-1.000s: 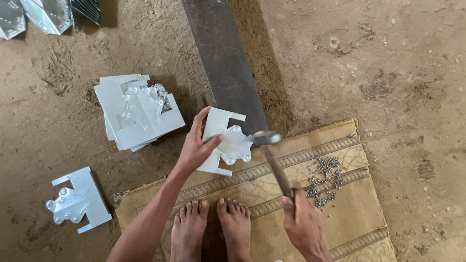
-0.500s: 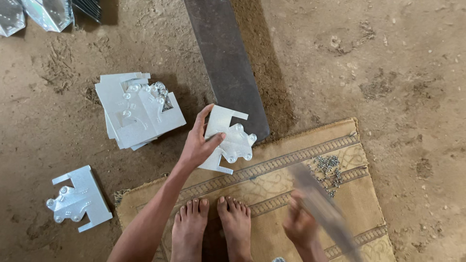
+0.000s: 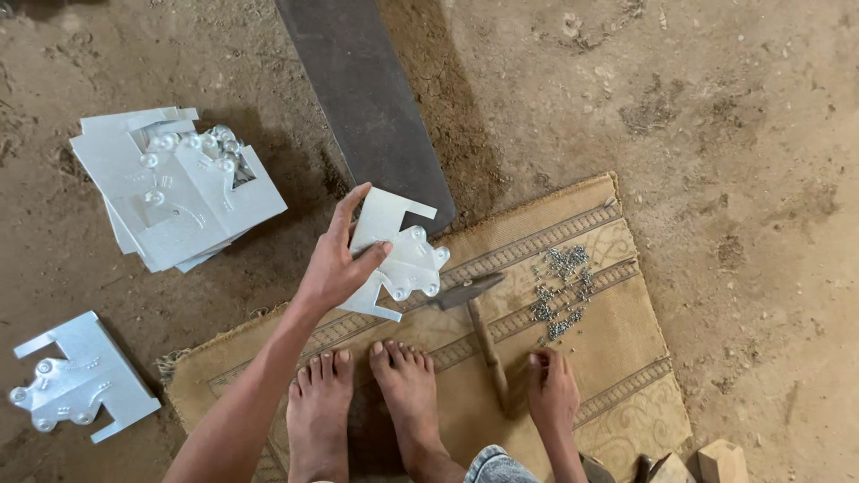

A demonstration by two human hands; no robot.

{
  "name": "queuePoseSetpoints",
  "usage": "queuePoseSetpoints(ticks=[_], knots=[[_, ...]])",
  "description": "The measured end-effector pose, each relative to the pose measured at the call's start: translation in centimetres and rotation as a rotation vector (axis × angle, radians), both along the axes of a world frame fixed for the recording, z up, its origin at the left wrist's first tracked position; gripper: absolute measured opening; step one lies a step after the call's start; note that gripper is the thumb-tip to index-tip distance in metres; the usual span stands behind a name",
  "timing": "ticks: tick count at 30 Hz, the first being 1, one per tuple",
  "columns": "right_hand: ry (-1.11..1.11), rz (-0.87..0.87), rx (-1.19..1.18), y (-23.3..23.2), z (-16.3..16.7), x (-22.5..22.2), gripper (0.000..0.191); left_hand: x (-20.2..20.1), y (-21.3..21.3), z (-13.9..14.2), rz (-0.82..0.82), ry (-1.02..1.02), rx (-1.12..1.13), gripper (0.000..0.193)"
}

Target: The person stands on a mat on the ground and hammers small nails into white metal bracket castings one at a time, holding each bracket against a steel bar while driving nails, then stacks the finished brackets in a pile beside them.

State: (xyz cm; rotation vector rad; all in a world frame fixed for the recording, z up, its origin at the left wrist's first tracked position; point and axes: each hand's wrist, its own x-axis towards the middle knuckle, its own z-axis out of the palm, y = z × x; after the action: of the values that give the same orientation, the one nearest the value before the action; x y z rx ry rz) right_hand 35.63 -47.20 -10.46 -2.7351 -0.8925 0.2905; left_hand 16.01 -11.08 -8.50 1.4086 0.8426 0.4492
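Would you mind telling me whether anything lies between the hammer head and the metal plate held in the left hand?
Nothing visible does. The hammer head lies right beside the metal plate, which the left hand holds, while the right hand holds the handle's end.

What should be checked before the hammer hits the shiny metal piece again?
1. Left hand holds the flat silvery metal bracket: ok.
2. Bracket rests on the dark steel bar: cannot tell.
3. Right hand grips the wooden-handled hammer: ok.
4. Left fingers away from the hammer head: ok.
5. Bare feet far from the work: not ok.
6. Small grey rivets near, on the tan mat: ok.
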Motion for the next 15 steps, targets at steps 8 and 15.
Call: queuePoseSetpoints(ticks=[8,15], knots=[[0.004,-0.008,0.045,4.1,0.0,-2.0,0.016,0.0,0.5,0.4,0.005,-0.066,0.037,0.082],[0.415,0.239,0.462,18.9,1.0,-5.9,0.017,-1.3,1.8,1.8,-0.062,-0.026,-0.369,0.094]])
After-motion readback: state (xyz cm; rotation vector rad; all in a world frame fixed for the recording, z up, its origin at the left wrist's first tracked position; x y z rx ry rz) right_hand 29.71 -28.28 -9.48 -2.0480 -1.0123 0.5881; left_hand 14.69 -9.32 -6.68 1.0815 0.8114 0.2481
